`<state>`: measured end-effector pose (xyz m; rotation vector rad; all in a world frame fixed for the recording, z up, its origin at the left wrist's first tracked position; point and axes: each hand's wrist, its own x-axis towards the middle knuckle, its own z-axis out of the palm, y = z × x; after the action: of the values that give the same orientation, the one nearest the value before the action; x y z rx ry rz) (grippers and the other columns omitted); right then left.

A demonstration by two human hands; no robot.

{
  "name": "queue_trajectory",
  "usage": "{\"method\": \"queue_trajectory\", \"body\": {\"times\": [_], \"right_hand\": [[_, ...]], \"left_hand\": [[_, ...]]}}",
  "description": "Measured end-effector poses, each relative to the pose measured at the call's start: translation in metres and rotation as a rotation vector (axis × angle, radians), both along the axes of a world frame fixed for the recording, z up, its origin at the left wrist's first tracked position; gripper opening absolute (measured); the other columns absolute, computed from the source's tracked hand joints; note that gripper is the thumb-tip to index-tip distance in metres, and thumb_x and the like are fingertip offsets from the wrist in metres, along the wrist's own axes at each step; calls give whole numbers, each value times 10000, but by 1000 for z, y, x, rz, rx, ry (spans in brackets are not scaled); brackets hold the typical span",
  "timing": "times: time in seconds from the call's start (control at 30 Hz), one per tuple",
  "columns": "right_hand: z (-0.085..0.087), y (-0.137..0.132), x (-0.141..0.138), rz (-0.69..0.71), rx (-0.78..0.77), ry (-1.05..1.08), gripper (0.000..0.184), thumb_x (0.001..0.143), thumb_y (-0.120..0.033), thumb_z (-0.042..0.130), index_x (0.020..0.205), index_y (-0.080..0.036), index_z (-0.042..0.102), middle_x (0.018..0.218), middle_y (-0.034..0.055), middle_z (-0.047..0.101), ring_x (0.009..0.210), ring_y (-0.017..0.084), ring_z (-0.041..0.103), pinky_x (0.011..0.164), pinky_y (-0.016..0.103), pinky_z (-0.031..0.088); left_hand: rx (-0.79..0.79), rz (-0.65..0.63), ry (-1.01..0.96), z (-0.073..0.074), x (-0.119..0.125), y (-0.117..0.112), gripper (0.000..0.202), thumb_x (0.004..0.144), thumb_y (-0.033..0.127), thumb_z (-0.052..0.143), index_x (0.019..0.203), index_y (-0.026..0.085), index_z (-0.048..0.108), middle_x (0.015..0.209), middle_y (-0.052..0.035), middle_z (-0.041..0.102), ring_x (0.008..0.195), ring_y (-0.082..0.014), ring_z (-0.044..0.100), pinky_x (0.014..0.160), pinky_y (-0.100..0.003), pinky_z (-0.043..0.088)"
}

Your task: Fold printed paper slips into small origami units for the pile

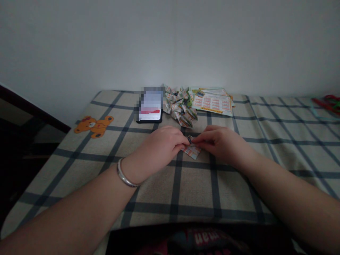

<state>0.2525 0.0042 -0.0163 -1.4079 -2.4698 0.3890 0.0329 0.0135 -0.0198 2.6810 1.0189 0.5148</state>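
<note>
A small folded piece of printed paper (193,152) lies low over the checked tablecloth, between my two hands. My left hand (164,142), with a silver bangle on its wrist, pinches the paper's upper left part. From the other side my right hand (219,141) pinches its upper right edge between thumb and fingers. The fingertips nearly meet at a dark printed spot on top. Just beyond the hands sits a cluster of folded paper pieces (183,112) in the same print. Part of the held paper is hidden under my fingers.
A phone (151,106) with a lit screen lies left of the folded pieces. Flat printed sheets (212,103) are stacked to their right. An orange bear cutout (94,126) is at the left edge of the tablecloth (148,202). Red and green items (330,104) lie far right, against the wall.
</note>
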Motion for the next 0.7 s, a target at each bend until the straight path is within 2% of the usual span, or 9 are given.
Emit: {"method": "queue_trajectory", "body": {"times": [0.27, 0.5, 0.7], "right_hand": [[-7, 10, 2, -21, -71, 108, 192, 834, -243, 648, 977, -292, 767, 890, 6, 741, 827, 162, 658, 746, 275, 505], [-9, 14, 3, -2, -131, 120, 187, 845, -260, 633, 975, -289, 763, 909, -2, 755, 834, 160, 673, 752, 273, 511], [-11, 14, 3, -7, -141, 137, 184, 854, -260, 623, 974, -285, 759, 916, -3, 753, 828, 161, 672, 747, 280, 510]], "left_hand": [[64, -6, 72, -1, -1, -4, 189, 885, 152, 592, 990, 232, 727, 948, -28, 676, 914, -186, 610, 808, -331, 490], [93, -13, 89, -5, -1, -3, 176, 887, 149, 587, 960, 225, 728, 939, -37, 660, 917, -193, 598, 807, -340, 490], [109, 43, 105, -5, 3, -12, 182, 906, 148, 553, 966, 218, 710, 909, -34, 609, 886, -185, 562, 769, -328, 484]]}}
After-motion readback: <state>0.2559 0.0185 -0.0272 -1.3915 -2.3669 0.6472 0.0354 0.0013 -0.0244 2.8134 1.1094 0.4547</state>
